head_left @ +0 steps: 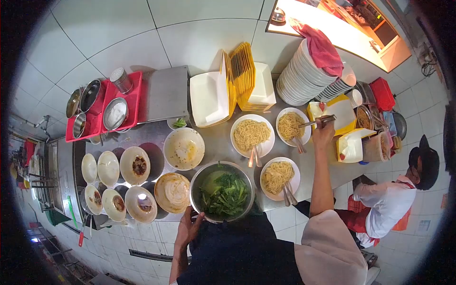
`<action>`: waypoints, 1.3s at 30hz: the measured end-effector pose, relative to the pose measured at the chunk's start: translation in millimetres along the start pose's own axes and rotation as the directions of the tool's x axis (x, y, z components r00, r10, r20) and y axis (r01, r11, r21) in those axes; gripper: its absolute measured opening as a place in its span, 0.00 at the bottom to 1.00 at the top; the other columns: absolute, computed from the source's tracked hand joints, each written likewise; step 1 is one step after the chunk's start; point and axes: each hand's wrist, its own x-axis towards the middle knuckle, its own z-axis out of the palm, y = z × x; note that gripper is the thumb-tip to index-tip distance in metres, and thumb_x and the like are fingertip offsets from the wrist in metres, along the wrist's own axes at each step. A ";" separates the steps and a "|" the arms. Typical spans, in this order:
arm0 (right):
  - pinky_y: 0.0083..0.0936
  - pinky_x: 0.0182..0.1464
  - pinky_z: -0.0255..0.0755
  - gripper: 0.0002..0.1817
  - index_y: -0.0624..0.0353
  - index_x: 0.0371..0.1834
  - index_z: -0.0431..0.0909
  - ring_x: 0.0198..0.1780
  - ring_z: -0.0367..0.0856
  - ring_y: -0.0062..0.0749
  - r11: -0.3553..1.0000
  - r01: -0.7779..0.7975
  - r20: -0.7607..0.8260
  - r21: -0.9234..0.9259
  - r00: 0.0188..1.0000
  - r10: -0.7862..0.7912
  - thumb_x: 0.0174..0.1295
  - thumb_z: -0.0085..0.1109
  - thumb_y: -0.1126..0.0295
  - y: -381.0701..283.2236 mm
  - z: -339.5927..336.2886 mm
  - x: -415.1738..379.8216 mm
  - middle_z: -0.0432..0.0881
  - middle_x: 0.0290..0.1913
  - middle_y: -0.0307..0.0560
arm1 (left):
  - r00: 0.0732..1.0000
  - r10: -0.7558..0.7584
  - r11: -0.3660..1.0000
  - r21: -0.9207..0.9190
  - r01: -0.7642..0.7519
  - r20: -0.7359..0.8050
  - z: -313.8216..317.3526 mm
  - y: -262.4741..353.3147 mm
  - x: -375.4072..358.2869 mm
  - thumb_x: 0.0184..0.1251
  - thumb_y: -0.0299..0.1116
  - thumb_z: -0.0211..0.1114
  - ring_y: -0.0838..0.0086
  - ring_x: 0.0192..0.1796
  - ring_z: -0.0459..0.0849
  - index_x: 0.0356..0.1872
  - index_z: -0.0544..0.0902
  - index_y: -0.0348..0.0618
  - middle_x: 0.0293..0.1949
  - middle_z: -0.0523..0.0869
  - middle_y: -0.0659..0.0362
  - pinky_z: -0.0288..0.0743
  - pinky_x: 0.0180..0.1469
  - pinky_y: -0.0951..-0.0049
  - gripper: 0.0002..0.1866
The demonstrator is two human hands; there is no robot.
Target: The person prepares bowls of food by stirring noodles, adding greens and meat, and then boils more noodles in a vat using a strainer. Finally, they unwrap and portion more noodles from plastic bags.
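Note:
My left hand (190, 225) grips the near-left rim of a metal bowl (192, 192) at the counter's front edge, its fingers partly hidden. Leafy greens (225, 192) lie in liquid inside this bowl. My right hand (325, 127) is closed around metal tongs (314, 122), whose tips point left at the noodles (290, 125) on the right-hand plate. A second plate of noodles (251, 134) stands to its left and a third (277, 177) nearer me. Each of the three plates has cutlery resting on its edge.
Several bowls with dark sauce (139, 166) stand at left, beside a red tray (135, 102) of metal bowls and a shaker. Yellow-and-white dishes (209, 97) and stacked plates (304, 76) line the back. Food containers (376, 146) fill the right end. A person in white (387, 204) is at right.

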 end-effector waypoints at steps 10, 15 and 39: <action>0.26 0.46 0.73 0.11 0.62 0.44 0.70 0.40 0.80 0.29 0.981 0.062 -0.100 0.185 0.994 -0.044 0.61 0.61 0.81 -39.7 -31.7 2.0 0.81 0.37 0.47 | 0.999 -0.041 0.999 -0.032 0.041 0.000 0.1 2.6 -0.1 0.71 0.39 0.61 0.56 0.54 0.83 0.55 0.73 0.34 0.48 0.85 0.44 0.75 0.55 0.61 0.20; 0.30 0.42 0.75 0.12 0.63 0.42 0.70 0.38 0.84 0.36 0.973 0.091 -0.081 0.212 0.994 -0.075 0.57 0.61 0.82 -3.3 -5.2 -3.0 0.82 0.34 0.50 | 1.000 -0.029 0.999 0.013 0.029 0.008 -1.4 6.7 -0.5 0.71 0.39 0.61 0.56 0.54 0.84 0.55 0.73 0.33 0.47 0.85 0.44 0.76 0.54 0.61 0.20; 0.24 0.42 0.73 0.11 0.62 0.42 0.72 0.37 0.80 0.29 0.963 0.106 -0.105 0.248 0.991 -0.082 0.59 0.57 0.85 -47.7 -19.6 4.7 0.80 0.35 0.47 | 0.999 0.042 0.998 -0.039 -0.042 0.011 0.6 -12.7 1.7 0.71 0.37 0.61 0.56 0.54 0.84 0.55 0.72 0.33 0.47 0.85 0.44 0.75 0.55 0.60 0.20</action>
